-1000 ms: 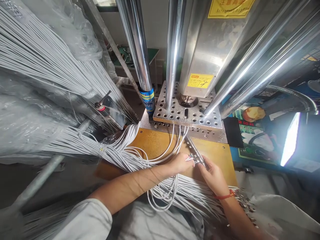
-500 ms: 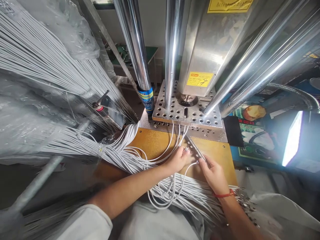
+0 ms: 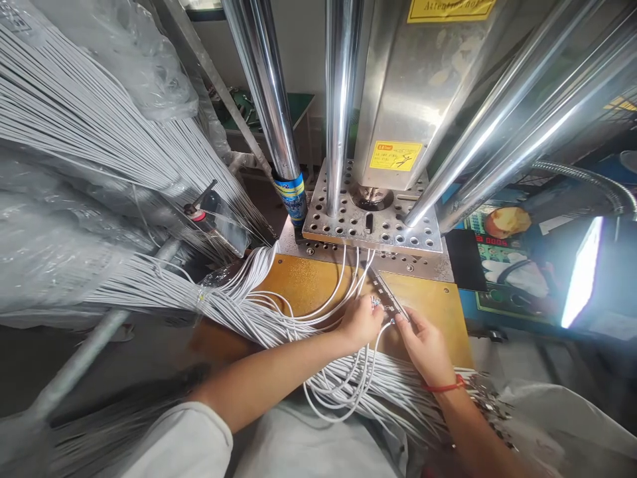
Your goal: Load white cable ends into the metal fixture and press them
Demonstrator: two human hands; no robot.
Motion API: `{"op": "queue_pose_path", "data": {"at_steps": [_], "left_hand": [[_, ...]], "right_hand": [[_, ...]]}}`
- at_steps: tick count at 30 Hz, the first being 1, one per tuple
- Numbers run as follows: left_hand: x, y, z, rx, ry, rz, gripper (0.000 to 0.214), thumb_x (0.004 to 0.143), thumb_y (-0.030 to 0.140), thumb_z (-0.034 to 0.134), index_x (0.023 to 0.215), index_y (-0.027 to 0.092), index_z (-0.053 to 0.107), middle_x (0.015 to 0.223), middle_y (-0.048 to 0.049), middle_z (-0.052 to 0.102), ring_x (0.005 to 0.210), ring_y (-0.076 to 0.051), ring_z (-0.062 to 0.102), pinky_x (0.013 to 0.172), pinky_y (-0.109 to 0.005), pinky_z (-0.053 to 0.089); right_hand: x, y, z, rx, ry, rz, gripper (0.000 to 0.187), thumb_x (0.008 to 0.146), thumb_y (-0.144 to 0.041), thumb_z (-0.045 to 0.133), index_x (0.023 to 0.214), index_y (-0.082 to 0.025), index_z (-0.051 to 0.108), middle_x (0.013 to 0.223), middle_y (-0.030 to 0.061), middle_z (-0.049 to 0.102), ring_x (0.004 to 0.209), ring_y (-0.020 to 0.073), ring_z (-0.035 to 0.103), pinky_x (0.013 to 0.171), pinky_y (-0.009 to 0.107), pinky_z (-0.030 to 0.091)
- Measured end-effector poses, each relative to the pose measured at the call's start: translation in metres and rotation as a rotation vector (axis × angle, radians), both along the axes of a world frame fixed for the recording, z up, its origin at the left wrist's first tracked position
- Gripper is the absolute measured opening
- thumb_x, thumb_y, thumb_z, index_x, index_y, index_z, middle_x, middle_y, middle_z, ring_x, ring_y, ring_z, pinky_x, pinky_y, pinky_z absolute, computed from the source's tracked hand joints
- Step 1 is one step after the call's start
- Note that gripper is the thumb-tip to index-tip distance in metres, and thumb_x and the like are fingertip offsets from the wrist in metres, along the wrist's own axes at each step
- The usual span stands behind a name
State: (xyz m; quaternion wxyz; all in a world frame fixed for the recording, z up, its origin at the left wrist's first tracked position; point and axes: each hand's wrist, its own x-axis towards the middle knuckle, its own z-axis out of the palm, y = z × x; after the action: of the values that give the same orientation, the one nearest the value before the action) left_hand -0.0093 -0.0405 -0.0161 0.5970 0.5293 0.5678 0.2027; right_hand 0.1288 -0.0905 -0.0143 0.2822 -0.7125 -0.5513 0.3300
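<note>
My right hand, wearing a red cord at the wrist, grips the near end of a narrow dark metal bar with slots along it. The bar slants away toward the press plate. My left hand is closed in a pinch just left of the bar, with small shiny cable ends showing at its fingertips. The cables from it are partly hidden by the hand. One white cable loops up to the bar beside my right thumb, its metal tip at the bar's edge.
A perforated steel plate with upright chrome columns stands behind, several white cables running under it. A large cable bundle crosses the brown board from the left. To the right are a glowing screen and control panel.
My left hand has shifted slightly right, closer to the bar, with the cable ends. The hanging cable loop has swung right. My right hand and the bar stay nearly still.
</note>
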Motion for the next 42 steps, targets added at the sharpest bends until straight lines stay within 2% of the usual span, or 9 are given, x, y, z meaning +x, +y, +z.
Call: {"op": "queue_pose_path", "data": {"at_steps": [3, 6, 10, 14, 23, 27, 31, 36, 42], "left_hand": [[0.001, -0.003, 0.006, 0.171, 0.145, -0.019, 0.013, 0.076, 0.026, 0.046, 0.068, 0.017, 0.052, 0.053, -0.0008, 0.05, 0.058, -0.014, 0.05, 0.057, -0.025, 0.037], [0.0, -0.005, 0.008, 0.197, 0.171, -0.085, 0.017, 0.076, 0.027, 0.045, 0.064, 0.017, 0.05, 0.052, -0.0015, 0.05, 0.057, -0.014, 0.049, 0.057, -0.025, 0.036], [0.0, -0.002, 0.001, 0.098, 0.128, -0.103, 0.02, 0.077, 0.03, 0.044, 0.064, 0.016, 0.051, 0.048, -0.0005, 0.048, 0.053, -0.013, 0.048, 0.054, -0.025, 0.037], [-0.001, 0.001, -0.007, 0.018, 0.013, -0.079, 0.019, 0.076, 0.031, 0.047, 0.065, 0.016, 0.049, 0.045, 0.0031, 0.044, 0.044, -0.009, 0.043, 0.048, -0.021, 0.035], [0.0, -0.002, 0.002, -0.251, -0.113, -0.049, 0.017, 0.077, 0.03, 0.046, 0.067, 0.016, 0.042, 0.043, 0.0057, 0.044, 0.033, -0.006, 0.038, 0.038, -0.019, 0.035], [-0.002, 0.004, -0.004, -0.192, -0.118, -0.115, 0.018, 0.078, 0.03, 0.044, 0.067, 0.016, 0.043, 0.049, 0.0024, 0.05, 0.038, -0.007, 0.044, 0.041, -0.02, 0.038], [-0.013, 0.014, 0.002, -0.001, -0.149, -0.021, 0.019, 0.08, 0.031, 0.042, 0.07, 0.015, 0.045, 0.052, 0.0045, 0.043, 0.041, -0.004, 0.039, 0.042, -0.017, 0.033], [-0.018, 0.02, 0.011, -0.107, -0.088, 0.006, 0.024, 0.084, 0.034, 0.036, 0.076, 0.016, 0.048, 0.048, 0.0078, 0.031, 0.039, -0.003, 0.026, 0.044, -0.018, 0.028], [-0.009, 0.028, -0.011, 0.058, 0.099, -0.084, 0.013, 0.074, 0.023, 0.047, 0.064, 0.015, 0.052, 0.06, 0.0021, 0.049, 0.056, -0.008, 0.042, 0.057, -0.021, 0.035]], "right_hand": [[-0.001, -0.001, 0.001, -0.007, -0.019, 0.014, 0.041, 0.081, -0.043, 0.04, 0.105, -0.015, 0.057, 0.094, 0.0055, 0.063, 0.074, 0.0158, 0.058, 0.063, 0.024, 0.045], [-0.002, -0.001, 0.002, 0.023, -0.08, 0.032, 0.042, 0.081, -0.044, 0.039, 0.105, -0.015, 0.057, 0.094, 0.0063, 0.064, 0.066, 0.0142, 0.058, 0.062, 0.024, 0.045], [-0.002, -0.002, 0.0, 0.062, -0.155, 0.051, 0.042, 0.082, -0.044, 0.039, 0.107, -0.015, 0.057, 0.091, 0.0069, 0.065, 0.055, 0.0126, 0.055, 0.059, 0.025, 0.045], [-0.001, -0.004, -0.004, 0.142, -0.217, 0.089, 0.039, 0.083, -0.04, 0.04, 0.106, -0.015, 0.057, 0.095, 0.008, 0.064, 0.077, 0.017, 0.06, 0.07, 0.025, 0.046], [-0.006, -0.008, -0.005, 0.245, -0.319, 0.143, 0.037, 0.084, -0.036, 0.039, 0.105, -0.012, 0.056, 0.093, 0.0101, 0.063, 0.083, 0.0175, 0.06, 0.074, 0.025, 0.046], [-0.002, -0.007, -0.006, 0.203, -0.262, 0.14, 0.038, 0.084, -0.037, 0.039, 0.106, -0.013, 0.057, 0.098, 0.0091, 0.063, 0.087, 0.0174, 0.059, 0.076, 0.025, 0.045], [0.004, -0.005, -0.005, 0.155, -0.195, 0.072, 0.04, 0.083, -0.04, 0.04, 0.107, -0.014, 0.058, 0.101, 0.0086, 0.062, 0.088, 0.0182, 0.059, 0.075, 0.026, 0.046], [0.006, -0.003, -0.002, 0.118, -0.173, 0.051, 0.042, 0.082, -0.042, 0.041, 0.107, -0.015, 0.059, 0.098, 0.008, 0.063, 0.071, 0.0155, 0.06, 0.064, 0.024, 0.046], [0.008, -0.005, -0.004, 0.104, -0.091, 0.034, 0.041, 0.081, -0.04, 0.043, 0.108, -0.015, 0.059, 0.094, 0.0059, 0.065, 0.072, 0.0157, 0.061, 0.057, 0.021, 0.047]]}}
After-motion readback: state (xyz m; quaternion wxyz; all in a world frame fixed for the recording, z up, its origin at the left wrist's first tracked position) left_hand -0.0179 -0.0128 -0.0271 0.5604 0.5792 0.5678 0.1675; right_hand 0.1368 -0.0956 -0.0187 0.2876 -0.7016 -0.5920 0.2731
